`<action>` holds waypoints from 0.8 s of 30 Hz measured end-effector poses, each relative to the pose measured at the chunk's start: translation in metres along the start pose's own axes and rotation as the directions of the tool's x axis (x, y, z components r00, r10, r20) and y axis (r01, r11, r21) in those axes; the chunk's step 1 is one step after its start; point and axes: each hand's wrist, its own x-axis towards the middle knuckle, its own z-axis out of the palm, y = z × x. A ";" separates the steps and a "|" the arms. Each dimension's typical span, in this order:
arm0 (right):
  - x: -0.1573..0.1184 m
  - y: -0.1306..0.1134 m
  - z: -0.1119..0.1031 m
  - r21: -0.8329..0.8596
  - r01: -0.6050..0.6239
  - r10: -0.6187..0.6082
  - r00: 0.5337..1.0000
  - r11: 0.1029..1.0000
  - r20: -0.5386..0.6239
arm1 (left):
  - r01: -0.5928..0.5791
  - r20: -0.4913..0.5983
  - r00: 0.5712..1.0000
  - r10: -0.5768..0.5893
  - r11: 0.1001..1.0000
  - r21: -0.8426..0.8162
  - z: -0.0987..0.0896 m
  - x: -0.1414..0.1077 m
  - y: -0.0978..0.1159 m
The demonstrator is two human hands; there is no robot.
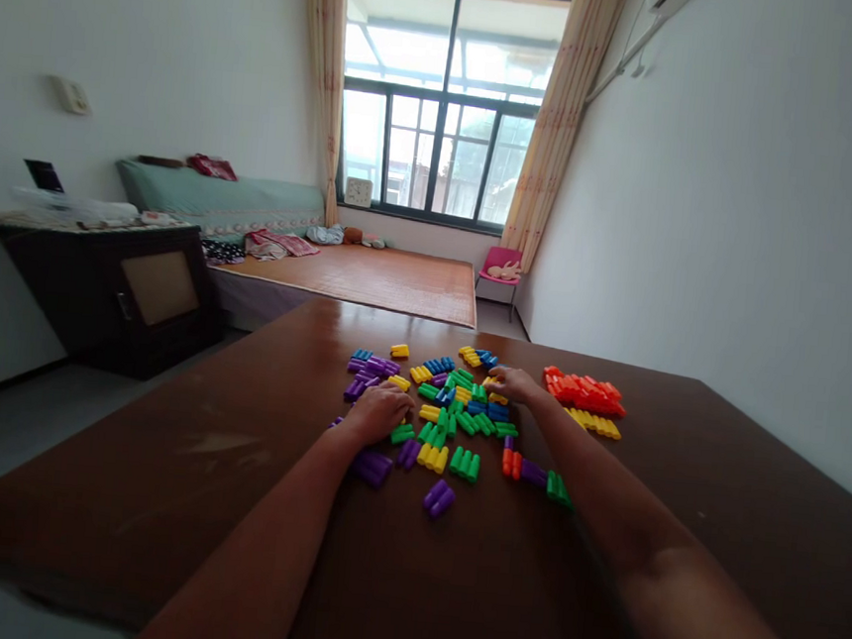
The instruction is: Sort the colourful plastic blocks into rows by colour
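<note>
My left hand (379, 412) rests over the left side of a scattered pile of colored plastic pieces, by purple pieces (371, 467) and a green piece (402, 435); what its fingers hold, if anything, is hidden. At the pile's right side, my right hand (511, 385) has its fingers at a yellow piece, beside blue pieces (489, 412); its grip is too small to make out. Green pieces (465, 464) and yellow pieces (433, 457) lie between the hands and nearer me. A purple piece (439, 500) sits apart at the front.
Orange-red pieces (584, 391) are heaped at the right of the brown table (231, 501), with a yellow row (594, 423) beside them. A red, purple and green row (534, 473) lies near my right forearm. Beyond are a bed (370, 275) and a pink chair (500, 264).
</note>
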 end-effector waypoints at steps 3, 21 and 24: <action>0.000 -0.005 0.005 0.031 0.013 -0.015 0.998 0.999 0.066 | 0.002 -0.007 1.000 -0.002 1.000 -0.006 0.001 0.000 -0.001; -0.106 0.074 -0.067 0.541 -0.091 0.182 0.976 0.836 -0.117 | -0.027 -0.033 0.999 0.024 0.996 -0.090 -0.002 0.002 -0.006; -0.120 0.104 -0.092 0.461 -0.127 0.232 0.957 0.878 -0.177 | -0.026 -0.027 0.999 0.023 0.994 -0.103 -0.002 0.002 -0.007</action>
